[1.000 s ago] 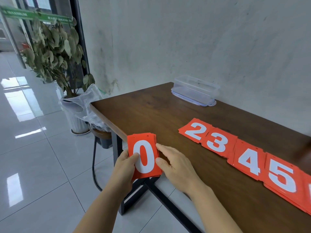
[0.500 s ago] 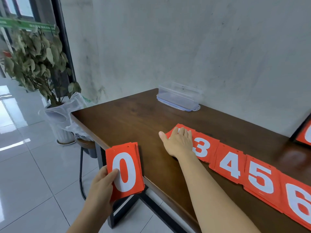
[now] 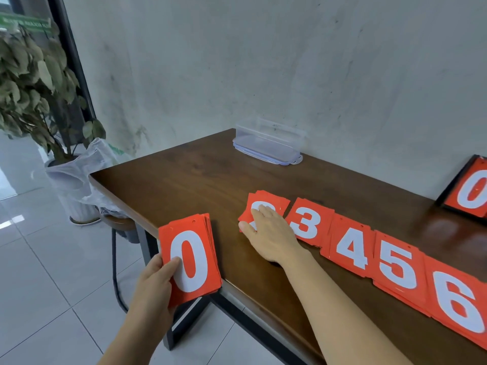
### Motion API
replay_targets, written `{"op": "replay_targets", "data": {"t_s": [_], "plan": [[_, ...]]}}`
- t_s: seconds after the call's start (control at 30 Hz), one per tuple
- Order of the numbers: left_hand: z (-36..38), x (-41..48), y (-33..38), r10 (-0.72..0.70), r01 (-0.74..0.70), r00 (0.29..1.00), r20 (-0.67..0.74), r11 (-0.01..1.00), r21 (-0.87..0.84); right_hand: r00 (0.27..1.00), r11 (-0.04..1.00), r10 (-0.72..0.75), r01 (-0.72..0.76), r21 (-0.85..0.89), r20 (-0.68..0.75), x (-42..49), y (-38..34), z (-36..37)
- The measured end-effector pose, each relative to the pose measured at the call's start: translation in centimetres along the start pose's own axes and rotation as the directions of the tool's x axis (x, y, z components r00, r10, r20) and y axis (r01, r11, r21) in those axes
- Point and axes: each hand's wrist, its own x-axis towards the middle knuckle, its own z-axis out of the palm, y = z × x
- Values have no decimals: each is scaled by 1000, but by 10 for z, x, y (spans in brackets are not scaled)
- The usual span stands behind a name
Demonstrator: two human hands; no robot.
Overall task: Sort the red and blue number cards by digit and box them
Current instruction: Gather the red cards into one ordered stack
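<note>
My left hand (image 3: 155, 281) grips a stack of red "0" cards (image 3: 190, 255) at the table's front left edge, thumb on the top card. My right hand (image 3: 271, 231) lies flat with straight fingers on the red "2" pile (image 3: 268, 202), covering most of its digit. To the right runs a row of red piles on the brown table (image 3: 184, 180): "3" (image 3: 307, 221), "4" (image 3: 351, 248), "5" (image 3: 398, 267) and "6" (image 3: 458, 301). A black box (image 3: 467, 192) at the right edge holds red "0" cards.
A clear plastic container (image 3: 268, 144) sits upside down on its lid by the wall at the back. A potted plant (image 3: 34, 83) in a plastic-wrapped pot stands on the tiled floor to the left. A stool is tucked under the table's left corner.
My right hand left the "0" stack, reached right and now rests on the "2" pile. My left hand keeps holding the "0" stack. The view has swung right, showing the black box.
</note>
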Motion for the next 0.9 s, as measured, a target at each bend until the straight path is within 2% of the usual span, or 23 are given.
{"op": "replay_targets", "data": {"t_s": [0.1, 0.17, 0.27, 0.37, 0.43, 0.57, 0.9], "plan": [[-1, 0, 1, -11, 11, 1000, 3, 1000, 1, 991, 989, -132, 132, 62, 4, -20, -2, 4], [-1, 0, 2, -11, 11, 1000, 5, 1000, 0, 986, 989, -141, 145, 40, -84, -20, 1, 6], [-1, 2, 3, -5, 5, 1000, 5, 1000, -1, 970, 997, 19, -35, -64, -242, 0, 8, -5], [-1, 2, 5, 1, -1, 1000, 7, 1000, 4, 961, 965, 220, -240, -108, -168, 17, 12, -16], [-1, 4, 6, 3, -3, 1000, 5, 1000, 9, 958, 959, 258, -269, -85, -122, 22, 12, -14], [-5, 7, 3, 10, -10, 1000, -16, 1000, 21, 973, 982, 179, -187, -39, -148, 22, 8, -7], [-1, -3, -10, 33, -34, 999, 6, 999, 30, 998, 980, 28, -18, 196, -52, -22, -32, 1]]}}
